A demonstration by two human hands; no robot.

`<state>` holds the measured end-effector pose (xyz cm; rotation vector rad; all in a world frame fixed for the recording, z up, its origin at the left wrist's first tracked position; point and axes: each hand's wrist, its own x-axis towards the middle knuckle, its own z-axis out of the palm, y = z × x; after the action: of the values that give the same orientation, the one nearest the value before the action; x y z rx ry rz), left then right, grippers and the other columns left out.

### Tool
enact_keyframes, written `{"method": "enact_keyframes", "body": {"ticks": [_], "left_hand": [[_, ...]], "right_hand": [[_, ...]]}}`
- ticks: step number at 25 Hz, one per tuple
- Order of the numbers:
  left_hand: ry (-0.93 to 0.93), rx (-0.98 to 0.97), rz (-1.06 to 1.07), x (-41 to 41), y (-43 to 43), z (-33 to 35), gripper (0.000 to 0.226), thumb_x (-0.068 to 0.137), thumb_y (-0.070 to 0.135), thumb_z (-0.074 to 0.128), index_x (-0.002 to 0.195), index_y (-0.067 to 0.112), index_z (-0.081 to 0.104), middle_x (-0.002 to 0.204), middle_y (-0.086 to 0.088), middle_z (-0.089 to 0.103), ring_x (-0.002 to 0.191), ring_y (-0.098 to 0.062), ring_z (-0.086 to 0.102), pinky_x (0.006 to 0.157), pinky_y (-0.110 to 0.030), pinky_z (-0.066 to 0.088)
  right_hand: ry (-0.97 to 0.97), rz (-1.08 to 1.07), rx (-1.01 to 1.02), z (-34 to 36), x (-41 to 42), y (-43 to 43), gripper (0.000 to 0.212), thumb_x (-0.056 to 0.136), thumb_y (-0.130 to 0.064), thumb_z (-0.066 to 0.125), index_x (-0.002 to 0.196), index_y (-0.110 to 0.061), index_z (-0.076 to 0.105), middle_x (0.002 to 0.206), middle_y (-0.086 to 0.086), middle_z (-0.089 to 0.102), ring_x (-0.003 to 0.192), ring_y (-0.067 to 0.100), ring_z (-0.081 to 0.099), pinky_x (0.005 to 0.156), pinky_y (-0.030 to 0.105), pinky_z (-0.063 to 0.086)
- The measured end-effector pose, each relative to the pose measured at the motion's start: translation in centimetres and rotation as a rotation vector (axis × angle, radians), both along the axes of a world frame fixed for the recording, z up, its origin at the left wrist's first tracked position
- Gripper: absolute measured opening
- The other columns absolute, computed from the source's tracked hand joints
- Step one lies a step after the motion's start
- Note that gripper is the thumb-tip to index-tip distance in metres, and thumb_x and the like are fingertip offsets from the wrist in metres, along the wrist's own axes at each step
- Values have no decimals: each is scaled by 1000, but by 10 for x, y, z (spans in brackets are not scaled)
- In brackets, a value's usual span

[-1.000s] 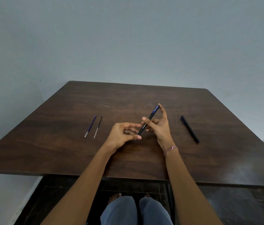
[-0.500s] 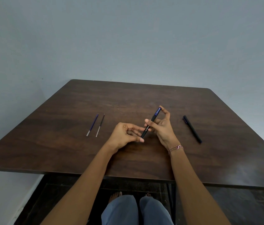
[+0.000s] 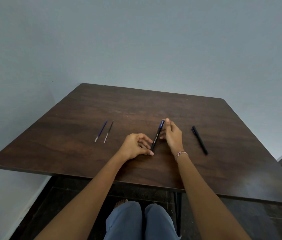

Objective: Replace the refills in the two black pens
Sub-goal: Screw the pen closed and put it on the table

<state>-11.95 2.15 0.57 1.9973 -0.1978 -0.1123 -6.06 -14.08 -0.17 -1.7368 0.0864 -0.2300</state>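
Observation:
A black pen with a blue end (image 3: pixel 156 137) slants across the middle of the dark wooden table (image 3: pixel 78 153). My right hand (image 3: pixel 172 135) pinches its upper, blue end between finger and thumb. My left hand (image 3: pixel 136 145) holds the pen's lower end with thumb and fingertips. A second black pen (image 3: pixel 199 140) lies flat to the right of my right hand, untouched. Two thin refills, one blue (image 3: pixel 101 130) and one dark (image 3: pixel 108 131), lie side by side on the left part of the table.
The table's near edge runs just in front of my knees. A pale wall stands behind the table and on the left. Dark floor shows below and at the far right.
My right hand has turned over the pen's upper end, and the pen now stands steeper. My left hand has stayed at the lower end. The other pen and refills have not moved.

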Motion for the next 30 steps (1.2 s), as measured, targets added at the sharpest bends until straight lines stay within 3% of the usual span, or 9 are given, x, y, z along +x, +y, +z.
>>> {"method": "enact_keyframes", "body": {"ticks": [2, 4, 6, 9, 13, 17, 22, 25, 30], "left_hand": [[41, -45, 48, -4, -16, 3, 37, 59, 2, 86, 89, 15, 68, 74, 0, 69, 61, -8, 65, 63, -19, 56], [76, -107, 90, -4, -40, 3, 35, 61, 0, 85, 88, 13, 67, 72, -2, 67, 59, -9, 65, 64, -23, 58], [95, -125, 105, 0, -70, 2, 35, 60, 4, 86, 87, 14, 67, 70, 0, 67, 57, -8, 64, 68, -29, 59], [67, -60, 125, 6, -113, 3, 36, 60, 17, 88, 88, 18, 65, 69, 9, 65, 61, -2, 62, 68, -23, 52], [-135, 295, 215, 12, -148, 2, 54, 59, 45, 84, 105, 30, 59, 94, 14, 60, 97, -7, 51, 74, -24, 41], [-159, 509, 252, 26, -168, -8, 75, 58, 60, 78, 121, 32, 48, 127, 2, 48, 121, -20, 38, 95, -37, 36], [-151, 617, 235, 36, -176, -15, 94, 54, 73, 70, 131, 28, 40, 142, -4, 34, 132, -24, 26, 104, -46, 23], [-118, 635, 181, 40, -178, -16, 96, 55, 74, 68, 134, 26, 41, 149, -3, 29, 141, -22, 17, 113, -56, 5], [-81, 652, 75, 43, -178, -11, 93, 59, 73, 66, 136, 29, 41, 153, -1, 24, 146, -20, 5, 109, -64, -9]], "right_hand": [[-14, -23, -142, 11, 9, -17, 47, 99, -43, 38, 107, -8, 68, 73, 4, 63, 60, 12, 58, 58, 24, 53], [-60, -10, -349, 21, 22, -40, 50, 99, -45, 36, 103, -11, 72, 84, 9, 66, 73, 20, 61, 75, 38, 53], [-68, 71, -585, 30, 34, -64, 52, 100, -44, 31, 104, -13, 72, 92, 12, 63, 89, 26, 60, 83, 36, 45], [-27, 147, -785, 37, 49, -96, 53, 101, -42, 27, 107, -16, 72, 87, 7, 52, 103, 32, 52, 87, 36, 38], [65, 161, -803, 36, 62, -125, 54, 100, -45, 25, 108, -20, 72, 99, 10, 51, 117, 29, 37, 103, 41, 29], [112, 137, -857, 26, 76, -138, 60, 98, -52, 22, 106, -15, 69, 112, 5, 54, 123, 25, 35, 102, 43, 29], [142, 131, -861, 18, 82, -144, 55, 99, -50, 23, 100, -10, 61, 118, 6, 56, 126, 27, 34, 102, 47, 28], [169, 125, -837, 9, 84, -150, 61, 98, -53, 22, 96, -10, 65, 117, 2, 55, 126, 26, 34, 103, 46, 26], [129, 138, -814, 7, 80, -150, 60, 99, -52, 22, 104, -18, 72, 117, 3, 54, 123, 26, 35, 106, 48, 27]]}}
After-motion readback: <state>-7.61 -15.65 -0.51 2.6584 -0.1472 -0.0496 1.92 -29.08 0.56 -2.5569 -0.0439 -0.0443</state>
